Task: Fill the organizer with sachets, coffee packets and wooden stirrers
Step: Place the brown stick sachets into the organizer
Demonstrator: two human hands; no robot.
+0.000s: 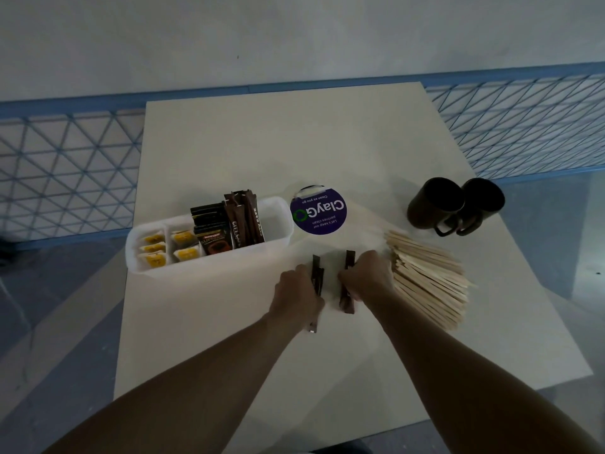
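We've got slim coffee packets (317,280) pinched in both grips, left hand (296,294) and right hand (368,276), low over the desk (229,322) beside the organizer (281,224). Light, slippery sticks, so hold them mid-length.

A pale cream rectangular table (229,152) carries everything. On its left side sits a translucent white plastic organizer (278,221). Just right of it lies a round purple sticker (318,212) printed with white lettering. Farther right stand two dark brown mugs (453,204), touching. Near them spreads a loose pile of flat pale wooden stirrers (429,280). Dark brown coffee stick packets (317,276) lie near the middle.
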